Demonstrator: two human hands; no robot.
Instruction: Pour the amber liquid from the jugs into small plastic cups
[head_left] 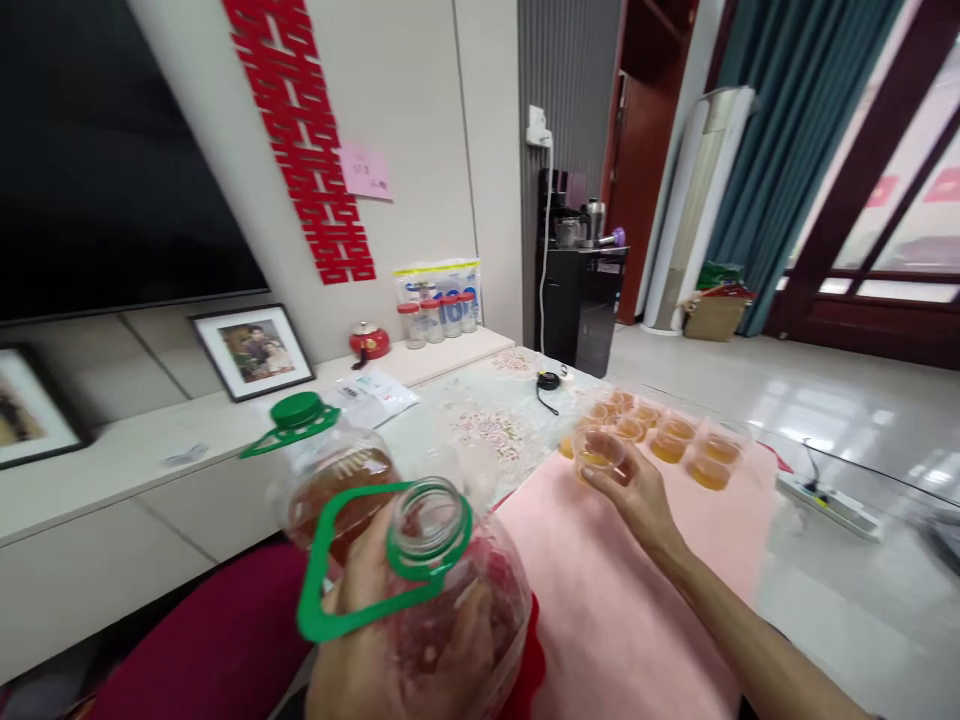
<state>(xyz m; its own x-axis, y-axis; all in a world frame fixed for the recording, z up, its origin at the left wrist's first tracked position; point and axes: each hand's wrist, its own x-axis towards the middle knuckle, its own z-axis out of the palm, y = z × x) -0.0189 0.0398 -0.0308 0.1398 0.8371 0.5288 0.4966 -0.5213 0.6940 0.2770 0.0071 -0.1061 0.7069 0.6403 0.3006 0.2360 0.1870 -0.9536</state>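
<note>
1. The left hand (367, 660) is closed around the open jug (487, 590), closest to the camera. The fingers wrap the body just below the neck. The jug sits in the palm, well apart from the right hand.
2. The open jug is clear, thin-walled plastic with a rounded, bulging body. It holds reddish-brown contents. A green plastic collar rings the uncapped mouth and extends into a green handle loop (311, 590), which lies across the left hand.
3. The jug's long axis leans. The neck is uppermost and points up and away from the person, with the round mouth open to the camera.
4. Just beyond the left hand stands a second jug (330, 480) of the same shape, upright, filled with amber-brown liquid. It is closed with a green cap (296, 410).
5. The right hand (637, 490) is extended forward, to the right of the left hand. Its fingers grip a small clear cup (598, 452) holding amber liquid. The cup is upright.
6. Beneath the right hand, a smooth pink cloth (600, 600) covers the tabletop (487, 420).
7. Just beyond the right hand, a cluster of similar filled cups (679, 435) stands on the cloth in rows.
</note>
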